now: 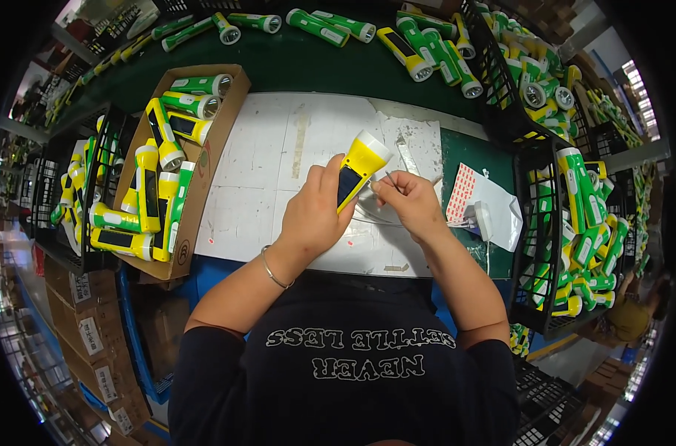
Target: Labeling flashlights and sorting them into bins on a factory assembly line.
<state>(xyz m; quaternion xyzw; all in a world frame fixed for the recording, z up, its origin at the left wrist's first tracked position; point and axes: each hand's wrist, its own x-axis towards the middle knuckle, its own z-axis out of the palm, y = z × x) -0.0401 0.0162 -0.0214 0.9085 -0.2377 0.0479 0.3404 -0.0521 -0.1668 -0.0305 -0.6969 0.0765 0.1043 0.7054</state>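
I see a yellow torch [359,163], its white head [373,146] tipped toward one o'clock (its black panel [348,184] shows). A thin dark piece [390,180] sits just beside it, at four o'clock.

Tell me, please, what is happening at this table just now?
A person in a dark T-shirt is handling a yellow flashlight over a white sheet. The left hand holds it tilted, its white head pointing up and away from the body. The right hand pinches a thin item close beside it; whether they touch, I cannot tell. Other flashlights, green and yellow, lie along the back, in a cardboard box at left, and in black crates on both sides.
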